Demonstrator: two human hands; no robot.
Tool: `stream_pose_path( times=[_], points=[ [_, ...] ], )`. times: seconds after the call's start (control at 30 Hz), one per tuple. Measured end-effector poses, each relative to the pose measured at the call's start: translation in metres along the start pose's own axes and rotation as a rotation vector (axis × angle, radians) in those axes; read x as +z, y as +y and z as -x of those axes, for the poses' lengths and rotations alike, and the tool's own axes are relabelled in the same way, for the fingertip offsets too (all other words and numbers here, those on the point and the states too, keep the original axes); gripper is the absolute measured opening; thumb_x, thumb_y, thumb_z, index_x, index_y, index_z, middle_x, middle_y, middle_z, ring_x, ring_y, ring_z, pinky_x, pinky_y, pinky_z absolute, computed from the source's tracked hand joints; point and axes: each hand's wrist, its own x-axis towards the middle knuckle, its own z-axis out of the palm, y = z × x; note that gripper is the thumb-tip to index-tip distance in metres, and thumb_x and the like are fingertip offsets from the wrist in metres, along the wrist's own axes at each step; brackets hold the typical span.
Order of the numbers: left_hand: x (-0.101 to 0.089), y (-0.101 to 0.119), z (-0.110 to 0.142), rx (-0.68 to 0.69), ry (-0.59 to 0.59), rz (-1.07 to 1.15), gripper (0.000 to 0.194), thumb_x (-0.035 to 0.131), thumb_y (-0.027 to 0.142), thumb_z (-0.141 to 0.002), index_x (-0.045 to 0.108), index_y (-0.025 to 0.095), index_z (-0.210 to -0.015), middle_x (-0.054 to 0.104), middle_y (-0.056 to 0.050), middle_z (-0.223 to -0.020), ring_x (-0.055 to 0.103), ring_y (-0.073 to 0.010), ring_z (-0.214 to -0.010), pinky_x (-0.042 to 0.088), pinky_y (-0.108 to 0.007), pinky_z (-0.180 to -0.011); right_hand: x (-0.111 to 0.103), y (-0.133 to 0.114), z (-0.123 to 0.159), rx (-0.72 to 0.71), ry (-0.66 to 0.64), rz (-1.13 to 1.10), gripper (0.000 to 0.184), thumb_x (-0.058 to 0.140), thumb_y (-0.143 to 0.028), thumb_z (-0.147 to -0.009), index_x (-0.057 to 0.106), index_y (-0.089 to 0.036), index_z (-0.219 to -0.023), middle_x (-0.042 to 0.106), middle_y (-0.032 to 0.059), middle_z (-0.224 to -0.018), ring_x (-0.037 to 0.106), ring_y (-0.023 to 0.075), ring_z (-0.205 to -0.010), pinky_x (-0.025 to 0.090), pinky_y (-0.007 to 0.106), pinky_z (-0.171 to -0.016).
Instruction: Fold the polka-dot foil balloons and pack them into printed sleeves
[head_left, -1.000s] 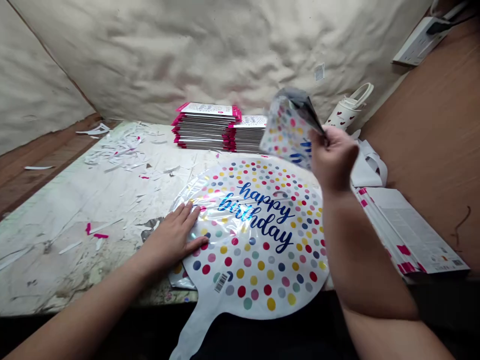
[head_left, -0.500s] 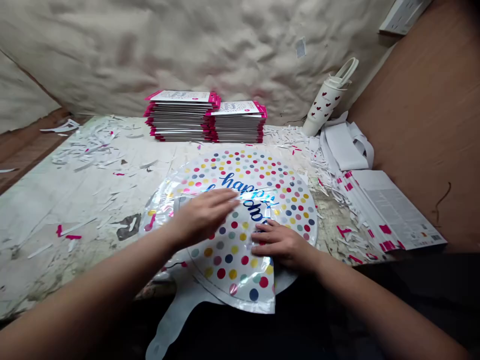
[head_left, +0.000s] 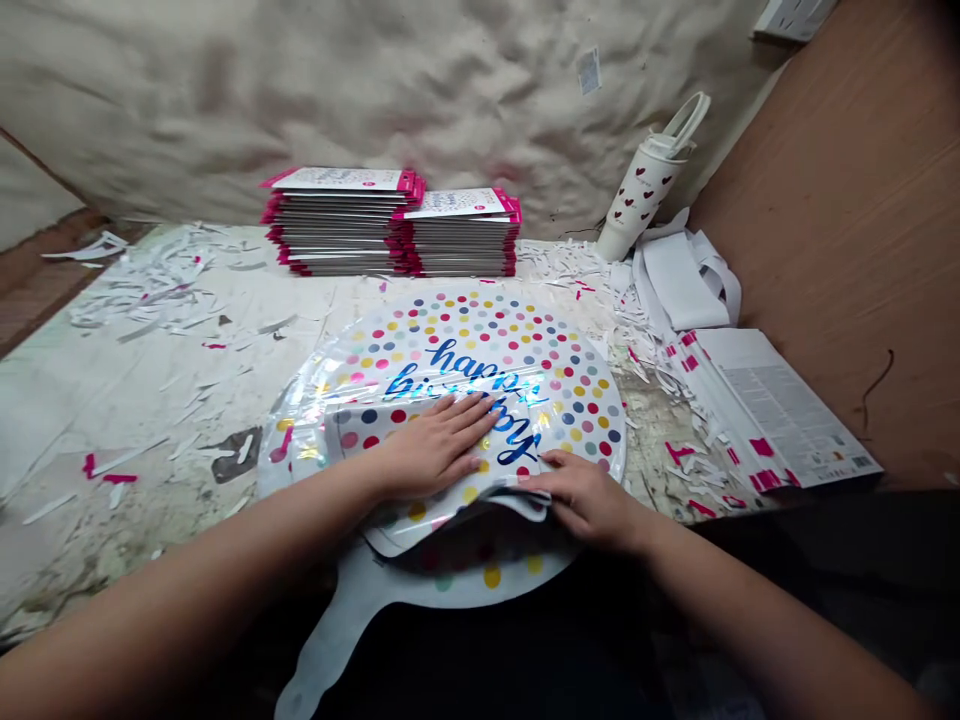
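Round, flat foil balloons (head_left: pixel 450 330) with coloured dots and blue "happy birthday" lettering lie layered at the table's near edge. A pale tail (head_left: pixel 330 630) sticks out from them at the lower left. Spread flat with its fingers extended, my left hand (head_left: pixel 435 450) presses on the shiny top foil balloon (head_left: pixel 375 425). My right hand (head_left: pixel 589 500) pinches that balloon's near right edge, thumb below and fingers on top. Its near part is lifted and curled back, baring the dotted surface underneath.
Two stacks of pink-and-white packets (head_left: pixel 337 225) stand at the back. A tilted white tumbler with hearts (head_left: pixel 641 195) is at the back right, near white paper strips (head_left: pixel 682 280). A printed card sheet (head_left: pixel 780 400) lies right; paper scraps (head_left: pixel 142 290) litter the table.
The near flap of the top foil balloon has been lifted and curled away from me. My left hand has flattened on it, and my right hand has taken hold of its edge.
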Motion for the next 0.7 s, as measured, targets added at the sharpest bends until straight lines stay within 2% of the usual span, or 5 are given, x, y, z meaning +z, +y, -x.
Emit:
stream_pose_path(
  times=[0.2, 0.33, 0.4, 0.5, 0.7],
  points=[
    [0.002, -0.053, 0.109, -0.331, -0.005, 0.018, 0.056, 0.029, 0.046, -0.091, 0.019, 0.024, -0.142, 0.021, -0.003, -0.147, 0.020, -0.0249, -0.135, 0.017, -0.047, -0.109, -0.021, -0.001, -0.049, 0.567, -0.131, -0.233, 0.034, 0.037, -0.041, -0.088, 0.052, -0.018, -0.068, 0.057, 0.0006, -0.064, 0.053, 0.0128, -0.057, 0.041, 0.023, -0.053],
    [-0.011, -0.032, 0.128, -0.663, 0.367, 0.037, 0.050, 0.026, 0.038, -0.092, 0.035, 0.015, -0.136, 0.034, -0.008, -0.143, 0.032, -0.0247, -0.130, 0.031, -0.044, -0.105, -0.022, 0.005, -0.078, 0.851, -0.158, -0.263, 0.031, 0.037, -0.040, -0.088, 0.048, -0.018, -0.069, 0.047, -0.0029, -0.052, 0.048, 0.0105, -0.040, 0.038, 0.022, -0.042],
    [-0.011, 0.001, 0.114, -0.526, 0.561, -0.046, 0.047, 0.032, 0.033, -0.091, 0.036, 0.015, -0.135, 0.036, -0.009, -0.142, 0.031, -0.0231, -0.131, 0.030, -0.042, -0.106, -0.020, 0.008, -0.084, 0.893, -0.165, -0.247, 0.030, 0.035, -0.040, -0.088, 0.049, -0.018, -0.071, 0.046, -0.0031, -0.050, 0.048, 0.0113, -0.035, 0.036, 0.022, -0.037],
    [0.006, 0.051, 0.088, -0.140, 0.467, -0.148, 0.054, 0.040, 0.035, -0.089, 0.032, 0.013, -0.137, 0.037, -0.012, -0.141, 0.031, -0.0252, -0.130, 0.029, -0.040, -0.106, -0.015, 0.011, -0.084, 0.928, -0.156, -0.208, 0.033, 0.033, -0.042, -0.088, 0.052, -0.019, -0.076, 0.049, -0.0018, -0.051, 0.049, 0.0129, -0.034, 0.035, 0.023, -0.034],
    [0.048, 0.068, 0.072, -0.166, 0.296, -0.135, 0.067, 0.036, 0.052, -0.087, 0.030, 0.010, -0.138, 0.030, -0.016, -0.142, 0.029, -0.0317, -0.131, 0.029, -0.046, -0.104, -0.013, 0.020, -0.090, 0.866, -0.031, 0.042, 0.031, 0.037, -0.038, -0.087, 0.056, -0.019, -0.073, 0.062, 0.0058, -0.067, 0.059, 0.0177, -0.056, 0.043, 0.027, -0.049]
  ],
)
